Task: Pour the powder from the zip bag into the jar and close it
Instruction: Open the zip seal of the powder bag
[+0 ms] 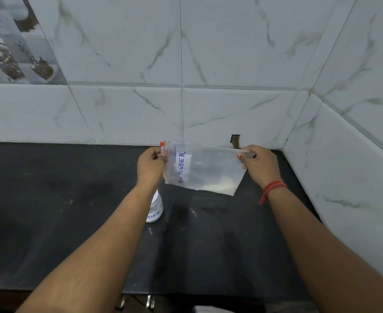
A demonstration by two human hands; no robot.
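Observation:
A clear zip bag (208,170) with a white label reading "POWDER" is held sideways in the air above the black counter (50,211). White powder lies in its lower right corner. My left hand (151,164) pinches the zip end, where the orange slider sits. My right hand (259,164) pinches the bag's upper right corner. Below my left wrist stands a small clear jar (155,210) holding white powder, its label partly hidden by my forearm. Whether the jar has a lid on I cannot tell.
White marbled tile walls (186,86) close the counter at the back and at the right. A small dark notch (235,140) sits in the back wall just behind the bag. Powder dust marks the counter near the jar.

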